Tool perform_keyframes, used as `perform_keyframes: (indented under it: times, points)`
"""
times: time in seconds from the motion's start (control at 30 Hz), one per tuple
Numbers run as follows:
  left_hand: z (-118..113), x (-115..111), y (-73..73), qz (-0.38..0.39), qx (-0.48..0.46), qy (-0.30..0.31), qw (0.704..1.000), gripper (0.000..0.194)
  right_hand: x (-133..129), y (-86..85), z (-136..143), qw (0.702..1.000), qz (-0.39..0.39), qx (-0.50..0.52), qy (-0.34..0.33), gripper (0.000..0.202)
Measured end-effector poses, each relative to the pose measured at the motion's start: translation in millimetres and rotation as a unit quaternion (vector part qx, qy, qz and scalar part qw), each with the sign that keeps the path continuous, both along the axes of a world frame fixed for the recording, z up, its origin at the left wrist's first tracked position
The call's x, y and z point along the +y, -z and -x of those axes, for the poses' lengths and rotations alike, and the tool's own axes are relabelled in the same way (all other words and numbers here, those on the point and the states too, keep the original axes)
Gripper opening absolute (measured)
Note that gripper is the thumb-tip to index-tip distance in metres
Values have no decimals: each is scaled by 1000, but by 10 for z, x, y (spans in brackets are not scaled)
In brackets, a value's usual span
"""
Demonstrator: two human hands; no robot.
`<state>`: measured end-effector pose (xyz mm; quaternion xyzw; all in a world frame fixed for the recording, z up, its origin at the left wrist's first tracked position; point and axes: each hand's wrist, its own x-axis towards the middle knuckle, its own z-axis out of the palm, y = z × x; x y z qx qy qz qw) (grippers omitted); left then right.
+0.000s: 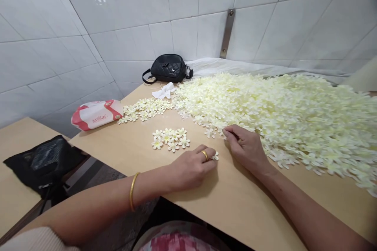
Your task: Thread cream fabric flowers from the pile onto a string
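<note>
From my seat, far left, I see a black bag [48, 160] with a mesh panel, slumped on a smooth wooden side table [17, 137], and nearer me a ribbed, pale sleeve [41, 239]. Next along is a soft, crinkled red-and-white packet [97, 114], lying on its side on the main table [226, 204], then a smooth gold bangle [132, 191] on the left forearm. A spread of loose flowers [147, 106] adjoins the packet, with a glossy, rounded black handbag [167, 68] beyond and a crumpled white tissue [165, 91] just this side of it. Nearer sits a small cluster [171, 139] of flowers, thin-petalled, star-shaped, creamy white with yellow centres. The left hand [196, 166] is curled closed around one flower [215, 157], its petals peeking past the fingers. To its right, the right hand [246, 145] has thumb and forefinger pinched together at the near edge of the big pile [294, 113]; I can't tell whether they grip a petal. That fluffy heap fills the right side, a rumpled white cloth [212, 66] along its far edge.
</note>
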<state>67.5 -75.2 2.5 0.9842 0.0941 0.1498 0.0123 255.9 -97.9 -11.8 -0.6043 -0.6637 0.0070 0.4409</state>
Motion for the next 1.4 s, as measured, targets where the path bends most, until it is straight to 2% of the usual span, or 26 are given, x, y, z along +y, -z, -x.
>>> perform_keyframes:
  times: [0.07,0.13,0.3,0.4,0.5,0.67,0.83,1.0,1.17,1.27,1.4]
  points:
    - [72,-15,-19,21,-29,-13,999,22,-9,4,-2,1000,5,3,3,16]
    - [170,71,-59,32,-67,-55,996,22,-13,13,-6,1000,11,6,5,14]
    - [520,481,-93,32,-148,-245,958,18,0,34,3,1000,27,2,-8,14]
    - [644,604,-36,66,-120,-305,943,18,2,32,13,999,35,1,-10,15]
    - [641,576,16,101,-110,-295,944,17,-2,28,16,999,42,-1,-8,15]
    - [577,525,32,98,-147,-276,945,12,1,36,10,999,41,-7,-16,15]
    - [674,518,-8,85,-176,-275,941,11,8,54,-2,999,48,-9,-18,14]
    - [699,294,-86,81,-164,-232,955,10,10,46,7,998,57,-5,-34,15]
    - [454,-25,-63,73,-153,-159,973,13,-9,26,20,999,38,-1,-19,16]
    - [255,-192,19,52,-136,-114,983,18,-20,33,15,1000,13,-5,11,18]
    - [83,-341,130,30,-102,-96,990,29,-76,33,22,1000,17,-24,8,17]
